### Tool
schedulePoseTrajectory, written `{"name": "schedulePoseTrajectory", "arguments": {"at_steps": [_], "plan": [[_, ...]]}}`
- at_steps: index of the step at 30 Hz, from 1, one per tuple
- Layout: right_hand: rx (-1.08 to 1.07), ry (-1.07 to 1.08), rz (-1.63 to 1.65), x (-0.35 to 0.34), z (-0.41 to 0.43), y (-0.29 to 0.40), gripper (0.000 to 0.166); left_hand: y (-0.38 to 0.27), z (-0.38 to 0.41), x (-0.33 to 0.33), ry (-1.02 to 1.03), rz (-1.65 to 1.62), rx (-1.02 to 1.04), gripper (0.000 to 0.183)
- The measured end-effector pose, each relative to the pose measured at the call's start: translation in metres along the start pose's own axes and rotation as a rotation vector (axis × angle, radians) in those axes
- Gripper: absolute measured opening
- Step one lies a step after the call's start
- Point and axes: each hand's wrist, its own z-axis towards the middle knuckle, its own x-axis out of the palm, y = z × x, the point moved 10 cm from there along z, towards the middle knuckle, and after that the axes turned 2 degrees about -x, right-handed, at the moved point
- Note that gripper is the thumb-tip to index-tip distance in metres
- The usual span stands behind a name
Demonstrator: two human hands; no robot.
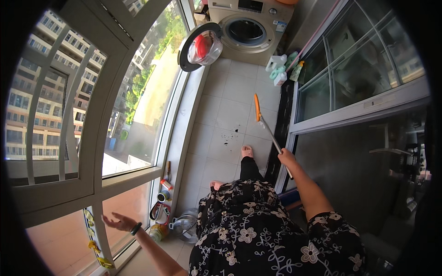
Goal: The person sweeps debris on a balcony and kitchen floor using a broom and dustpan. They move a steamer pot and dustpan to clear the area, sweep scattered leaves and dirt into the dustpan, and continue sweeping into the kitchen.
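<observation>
My right hand (286, 157) is closed around the metal handle of a long tool with an orange head (257, 107), perhaps a squeegee or broom; its exact kind cannot be told. The head is over the pale floor tiles (228, 110), near the doorway's dark sill. Dark bits of debris (226, 143) lie on the tiles to the left of my foot. My left hand (119, 222) is raised beside the window frame with its fingers apart, holding nothing. A dark band circles that wrist.
A front-loading washing machine (247, 32) stands ahead, its round door (200, 46) swung out to the left. Plastic bottles (276, 63) stand by the glass sliding door (345, 69). Pots (186, 226), a jar (157, 233) and small items line the window side at lower left.
</observation>
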Motion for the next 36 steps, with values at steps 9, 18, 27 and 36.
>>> {"name": "schedulePoseTrajectory", "arguments": {"at_steps": [9,18,27,36], "plan": [[0.227,0.207,0.418,0.024,0.177,-0.122,0.040,-0.172,-0.207,0.149,0.928,-0.415,-0.299,0.044],[0.353,0.504,0.828,0.082,0.076,-0.025,0.022,-0.260,-0.321,0.187,1.349,-0.396,-0.398,0.042],[0.245,0.432,0.982,-0.043,0.105,-0.030,0.031,-0.305,-0.347,0.215,1.535,-0.405,-0.395,0.040],[0.194,0.093,0.706,-0.074,0.276,-0.052,0.034,-0.264,-0.350,0.196,1.540,-0.237,-0.491,0.035]]}}
